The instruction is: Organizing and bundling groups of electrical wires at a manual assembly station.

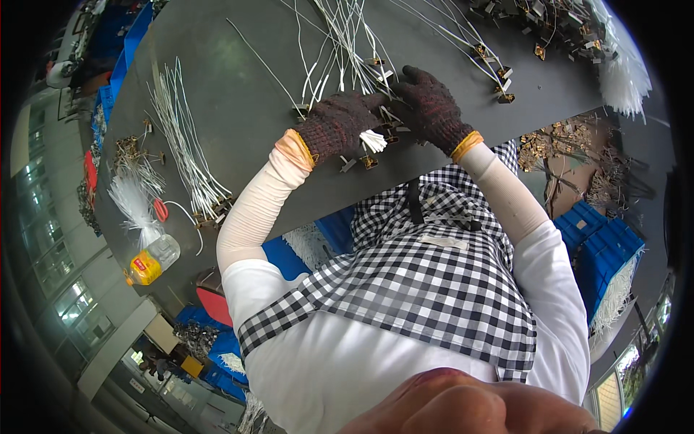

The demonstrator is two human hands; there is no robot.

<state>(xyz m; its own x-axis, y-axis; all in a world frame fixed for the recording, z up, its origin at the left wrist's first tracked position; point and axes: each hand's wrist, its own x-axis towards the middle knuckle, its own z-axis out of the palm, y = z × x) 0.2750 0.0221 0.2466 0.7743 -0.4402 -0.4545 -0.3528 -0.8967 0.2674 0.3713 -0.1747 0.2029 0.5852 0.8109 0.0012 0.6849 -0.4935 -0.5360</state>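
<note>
My left hand (pixel 340 124), in a dark knit glove with an orange cuff, is closed around a bundle of short white tubes (pixel 373 140), whose ends stick out below the fingers. Close beside it, my right hand (pixel 431 107), gloved alike, has its fingers bent inward over the wire ends; what they pinch is hidden. White wires (pixel 345 43) fan out on the dark table (pixel 238 94) beyond my hands. Small brass-and-metal parts (pixel 369 163) lie under and around the left hand, some partly covered by the gloves.
A long wire bundle (pixel 181 137) lies at the left, near red-handled tool grips (pixel 160 210) and a yellow-labelled bottle (pixel 153 260). More wires with brass ends (pixel 504 85) lie at the right. A heap of metal parts (pixel 557 29) is at the far right; blue crates (pixel 596 246) stand below the table.
</note>
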